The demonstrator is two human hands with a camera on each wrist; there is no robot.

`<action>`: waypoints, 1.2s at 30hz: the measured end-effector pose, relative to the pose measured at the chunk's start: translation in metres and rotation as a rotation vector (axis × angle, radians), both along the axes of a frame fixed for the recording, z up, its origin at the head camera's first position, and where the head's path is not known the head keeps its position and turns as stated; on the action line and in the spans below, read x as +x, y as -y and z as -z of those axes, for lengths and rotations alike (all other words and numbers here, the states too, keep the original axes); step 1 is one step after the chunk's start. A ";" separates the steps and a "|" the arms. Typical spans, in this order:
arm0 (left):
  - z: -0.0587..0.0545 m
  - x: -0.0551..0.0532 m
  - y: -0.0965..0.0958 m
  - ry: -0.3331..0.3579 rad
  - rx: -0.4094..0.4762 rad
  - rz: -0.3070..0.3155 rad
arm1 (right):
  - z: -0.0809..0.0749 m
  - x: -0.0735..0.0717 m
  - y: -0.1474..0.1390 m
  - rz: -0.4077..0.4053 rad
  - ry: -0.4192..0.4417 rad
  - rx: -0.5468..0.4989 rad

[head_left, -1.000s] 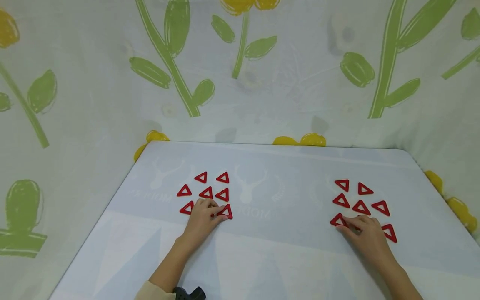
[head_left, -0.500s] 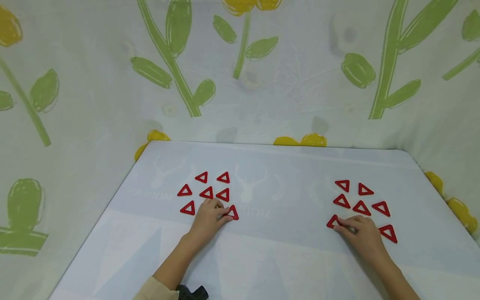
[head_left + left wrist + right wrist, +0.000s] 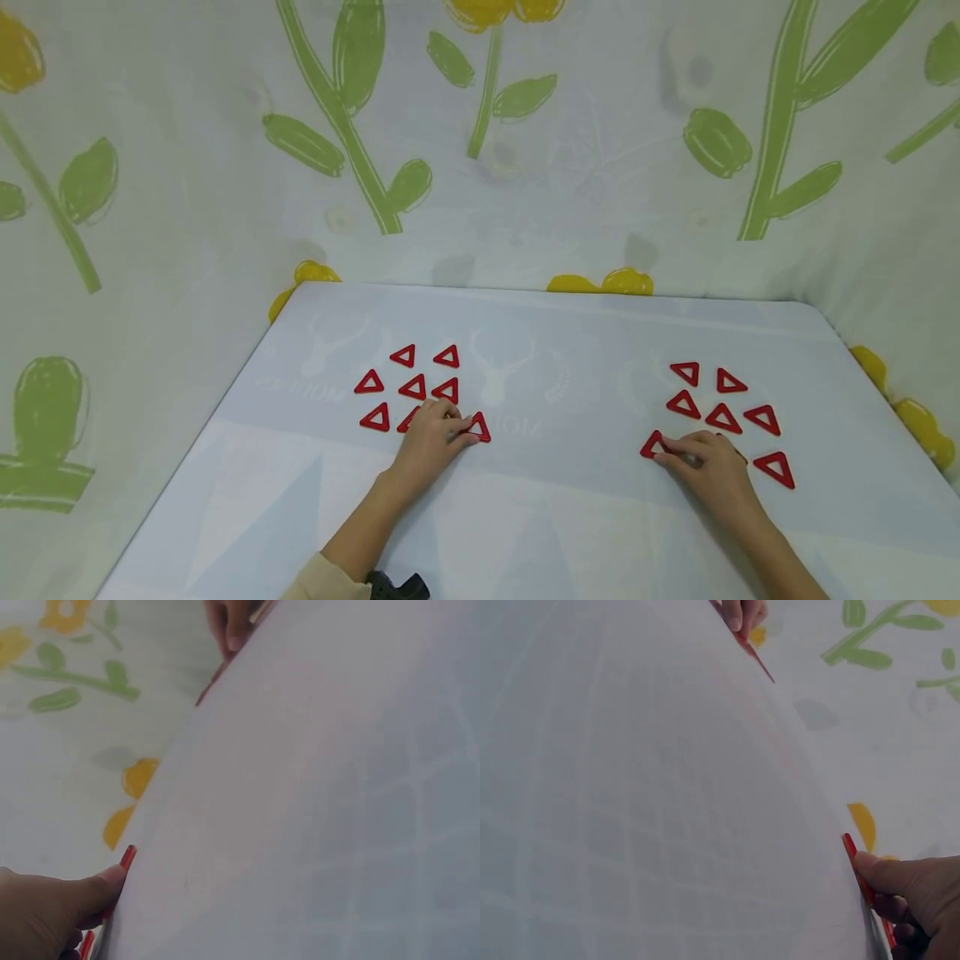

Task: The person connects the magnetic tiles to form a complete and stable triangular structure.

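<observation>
My left hand [image 3: 431, 437] pinches a red open-centred triangle [image 3: 482, 429] between thumb and fingertips, at the right edge of the left group. My right hand [image 3: 711, 471] grips a matching red triangle [image 3: 648, 448] by its right side, left of the right group. Seen edge-on in the left wrist view, the left triangle [image 3: 130, 856] stands out past the thumb. The right wrist view likewise shows a thin red edge of the right triangle [image 3: 848, 844] beyond the thumb. Partly hidden behind my left hand lies another red triangle [image 3: 405, 420].
Several more red triangles lie flat in two groups, one on the left [image 3: 412, 387] and one on the right [image 3: 723, 418]. They rest on a pale patterned table [image 3: 555, 500]. A flower-printed cloth [image 3: 570, 192] hangs behind and beside it.
My left hand has slid its triangle rightward, uncovering part of another one behind it. My right hand has drawn its triangle leftward, so the two held triangles are nearer each other.
</observation>
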State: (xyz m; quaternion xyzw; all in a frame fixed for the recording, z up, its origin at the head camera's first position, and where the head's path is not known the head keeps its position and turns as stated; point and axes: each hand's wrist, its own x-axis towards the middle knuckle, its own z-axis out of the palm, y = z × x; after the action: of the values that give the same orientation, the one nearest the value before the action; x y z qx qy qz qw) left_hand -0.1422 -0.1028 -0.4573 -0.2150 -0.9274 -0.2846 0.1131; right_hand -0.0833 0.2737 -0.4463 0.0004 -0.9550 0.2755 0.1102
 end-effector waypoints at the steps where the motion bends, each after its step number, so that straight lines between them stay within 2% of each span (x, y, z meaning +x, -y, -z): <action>1: 0.001 0.000 -0.001 -0.004 0.006 -0.002 | 0.000 0.000 0.000 0.003 0.005 -0.003; 6: 0.004 -0.001 -0.004 -0.032 0.042 0.010 | 0.003 -0.001 0.002 -0.001 -0.029 -0.003; 13: 0.004 -0.004 -0.009 -0.008 0.058 0.036 | 0.002 -0.004 0.003 -0.046 -0.079 0.022; 18: 0.002 -0.004 -0.013 0.006 0.067 0.056 | 0.000 -0.005 0.005 -0.060 -0.058 -0.008; 23: 0.001 -0.005 -0.018 -0.015 0.079 0.077 | 0.001 -0.009 0.008 -0.067 -0.022 -0.024; 29: 0.002 -0.008 -0.024 0.015 0.066 0.091 | 0.004 -0.014 0.013 -0.084 0.017 -0.042; 36: 0.004 -0.009 -0.030 0.042 0.049 0.107 | 0.005 -0.017 0.021 -0.137 -0.031 -0.043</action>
State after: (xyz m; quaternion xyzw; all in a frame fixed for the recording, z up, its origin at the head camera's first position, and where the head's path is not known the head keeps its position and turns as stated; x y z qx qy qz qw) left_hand -0.1508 -0.0726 -0.4609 -0.2556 -0.9093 -0.3175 0.0833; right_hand -0.1004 0.2523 -0.4513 0.0677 -0.9447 0.3029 0.1058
